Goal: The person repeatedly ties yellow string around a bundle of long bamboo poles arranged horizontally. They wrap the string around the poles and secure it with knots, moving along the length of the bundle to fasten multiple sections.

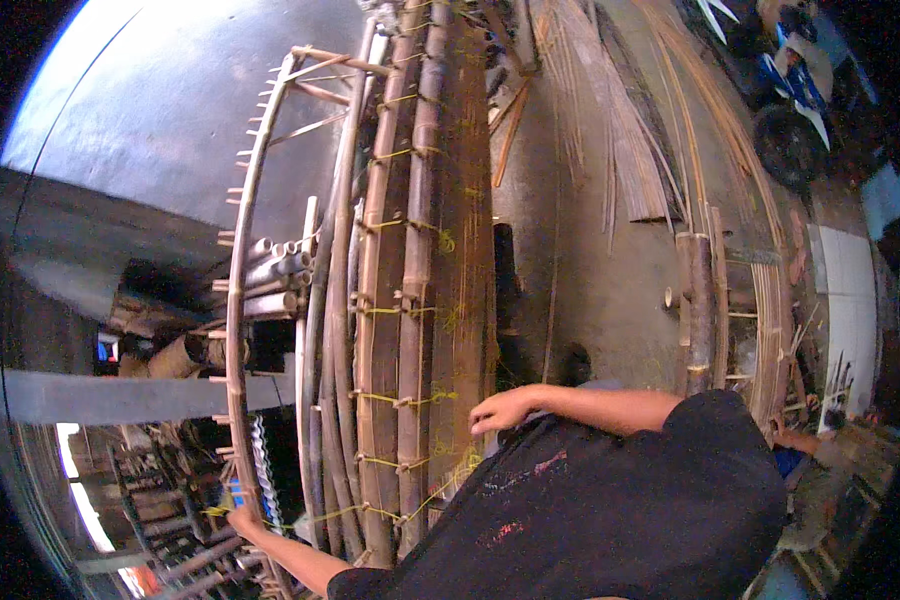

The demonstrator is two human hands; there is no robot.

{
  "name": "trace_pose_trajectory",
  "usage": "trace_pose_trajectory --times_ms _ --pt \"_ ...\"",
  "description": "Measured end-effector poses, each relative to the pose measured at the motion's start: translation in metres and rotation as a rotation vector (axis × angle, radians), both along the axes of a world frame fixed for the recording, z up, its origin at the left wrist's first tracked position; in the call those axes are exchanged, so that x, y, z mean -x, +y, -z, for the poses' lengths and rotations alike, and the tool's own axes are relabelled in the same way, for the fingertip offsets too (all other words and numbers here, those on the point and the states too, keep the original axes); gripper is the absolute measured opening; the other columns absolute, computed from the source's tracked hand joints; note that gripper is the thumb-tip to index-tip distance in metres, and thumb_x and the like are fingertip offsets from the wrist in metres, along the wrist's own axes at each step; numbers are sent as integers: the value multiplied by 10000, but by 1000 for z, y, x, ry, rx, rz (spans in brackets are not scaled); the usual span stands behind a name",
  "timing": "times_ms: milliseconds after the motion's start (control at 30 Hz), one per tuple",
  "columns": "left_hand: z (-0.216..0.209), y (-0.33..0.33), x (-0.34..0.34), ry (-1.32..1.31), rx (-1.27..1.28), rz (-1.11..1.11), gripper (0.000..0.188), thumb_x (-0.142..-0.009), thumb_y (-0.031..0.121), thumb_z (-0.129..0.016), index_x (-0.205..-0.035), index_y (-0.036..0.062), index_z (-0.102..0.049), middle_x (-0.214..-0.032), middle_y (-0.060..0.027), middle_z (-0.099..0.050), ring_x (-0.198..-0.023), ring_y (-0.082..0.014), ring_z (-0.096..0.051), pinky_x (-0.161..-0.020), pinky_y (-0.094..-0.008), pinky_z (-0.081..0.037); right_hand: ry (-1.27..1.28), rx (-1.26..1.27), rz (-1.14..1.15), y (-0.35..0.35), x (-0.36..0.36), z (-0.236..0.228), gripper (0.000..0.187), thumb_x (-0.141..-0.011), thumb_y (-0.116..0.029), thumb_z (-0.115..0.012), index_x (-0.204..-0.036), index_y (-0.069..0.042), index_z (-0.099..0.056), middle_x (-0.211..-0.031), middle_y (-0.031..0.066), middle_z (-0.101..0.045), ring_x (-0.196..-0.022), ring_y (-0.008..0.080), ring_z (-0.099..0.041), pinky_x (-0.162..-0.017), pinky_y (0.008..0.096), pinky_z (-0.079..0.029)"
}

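At the lower left, my left hand (243, 520) is closed at the upright bamboo pole with short pegs (238, 340). Yellow cord (325, 516) sticks out past its fingers and runs right, over the bamboo poles. My right hand (503, 408) hovers by the right edge of a long panel of thin brown strips (462, 260); its fingers bend loosely and I see nothing in them. Two thick split bamboo poles (415, 240) lie along the panel, tied at intervals with yellow cord. Loose cord ends (465, 465) bunch below my right hand, partly behind my black shirt.
Cut bamboo tubes (275, 270) are stacked behind the pegged pole. Long strips (620, 140) lie on the concrete floor to the right. Farther right stand a bamboo frame (700, 300) and a parked motorcycle (795, 100). Another person's hand (798, 440) shows at the right.
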State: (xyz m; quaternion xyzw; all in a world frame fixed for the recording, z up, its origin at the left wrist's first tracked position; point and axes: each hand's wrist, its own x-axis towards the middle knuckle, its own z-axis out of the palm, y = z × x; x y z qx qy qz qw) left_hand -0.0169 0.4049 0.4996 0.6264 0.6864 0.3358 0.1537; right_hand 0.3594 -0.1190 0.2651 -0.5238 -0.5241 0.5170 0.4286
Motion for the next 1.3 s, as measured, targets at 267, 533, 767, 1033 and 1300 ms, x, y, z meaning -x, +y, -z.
trace_pose_trajectory --times_ms 267,533,767,1033,1300 --pt "90 -48 -236 388 38 498 585 -920 365 -556 -1250 -116 -519 -1155 -302 -608 -1061 -399 -593 -931 -423 -447 79 206 407 -66 -112 41 458 -941 -434 -517 -1090 -13 -617 -1057 200 -649 -986 330 -616 -845 431 -477" --pt "110 -208 -645 210 -392 1088 374 -946 211 -557 -1231 -30 -581 -1210 -247 -571 -1118 -341 -570 -884 -380 -488 10 312 648 -117 -242 102 431 -932 -439 -532 -1071 -44 -632 -1027 194 -658 -975 362 -620 -827 450 -485" --pt "205 -409 -935 16 -213 1739 238 -869 78 -606 -1088 -11 -632 -1039 -219 -650 -994 -360 -622 -888 -400 -485 -39 779 1275 -227 -407 211 332 -903 -348 -577 -977 -35 -658 -934 126 -693 -874 254 -653 -783 390 -497" --pt "372 -552 -976 447 707 1972 358 -951 280 -543 -1180 13 -609 -1118 -253 -618 -1054 -417 -586 -897 -447 -469 312 1081 1616 -329 -573 324 352 -899 -352 -579 -953 -14 -660 -939 124 -702 -889 290 -663 -828 394 -494" --pt "520 -583 -930 464 941 1203 394 -969 254 -534 -1209 -58 -561 -1075 -225 -635 -951 -318 -633 -840 -391 -489 96 1180 1508 -396 -775 561 418 -867 -401 -551 -1044 -32 -636 -1102 230 -630 -1027 420 -587 -863 482 -467"
